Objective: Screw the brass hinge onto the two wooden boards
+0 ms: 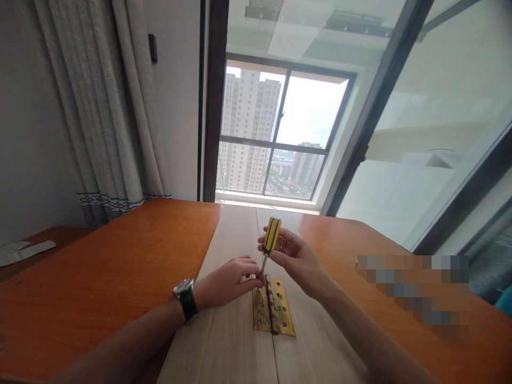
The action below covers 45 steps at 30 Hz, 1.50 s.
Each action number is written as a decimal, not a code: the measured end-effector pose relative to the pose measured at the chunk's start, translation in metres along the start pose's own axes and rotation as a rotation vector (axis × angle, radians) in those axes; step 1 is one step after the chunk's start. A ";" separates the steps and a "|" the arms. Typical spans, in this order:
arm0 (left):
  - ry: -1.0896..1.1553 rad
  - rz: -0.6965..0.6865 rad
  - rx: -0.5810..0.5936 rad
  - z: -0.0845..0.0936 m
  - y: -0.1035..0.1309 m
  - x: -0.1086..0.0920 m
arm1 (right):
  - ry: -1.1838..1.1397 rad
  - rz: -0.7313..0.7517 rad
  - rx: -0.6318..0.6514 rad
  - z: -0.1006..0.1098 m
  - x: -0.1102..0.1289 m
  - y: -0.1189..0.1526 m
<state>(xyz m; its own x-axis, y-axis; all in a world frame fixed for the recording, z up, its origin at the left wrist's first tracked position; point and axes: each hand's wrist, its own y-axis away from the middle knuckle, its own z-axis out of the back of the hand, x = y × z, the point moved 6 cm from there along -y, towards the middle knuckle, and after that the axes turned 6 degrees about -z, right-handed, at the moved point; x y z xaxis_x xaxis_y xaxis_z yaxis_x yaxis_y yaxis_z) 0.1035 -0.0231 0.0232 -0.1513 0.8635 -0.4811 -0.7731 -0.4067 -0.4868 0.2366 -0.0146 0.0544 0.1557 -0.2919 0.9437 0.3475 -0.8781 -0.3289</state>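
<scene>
My right hand (298, 258) grips a screwdriver (272, 234) by its yellow and black handle. The screwdriver tilts slightly, its metal shaft pointing down at the far end of a brass-coloured hinge (285, 306). That hinge lies opened flat across the seam between two pale wooden boards (224, 341), with screw holes showing in both leaves. My left hand (234, 277) rests on the boards, thumb and fingers closed together by the screwdriver's tip above the left leaf. Whatever sits between those fingertips is hidden.
Under the boards is an orange-brown wooden table (120, 256). A pixelated patch (416, 290) covers something on its right side. Grey curtains (96, 106) hang at the left, and a framed window (276, 128) stands beyond the table's far edge.
</scene>
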 end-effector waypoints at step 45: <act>0.006 -0.025 0.016 -0.004 0.000 0.006 | 0.056 -0.057 0.060 0.006 -0.005 0.000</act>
<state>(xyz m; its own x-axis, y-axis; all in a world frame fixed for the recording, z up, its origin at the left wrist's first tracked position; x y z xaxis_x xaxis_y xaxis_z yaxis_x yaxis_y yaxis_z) 0.1050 -0.0193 0.0172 -0.1285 0.8714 -0.4735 -0.7864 -0.3804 -0.4867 0.2418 -0.0108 0.0492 0.0825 -0.2648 0.9608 0.4094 -0.8700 -0.2750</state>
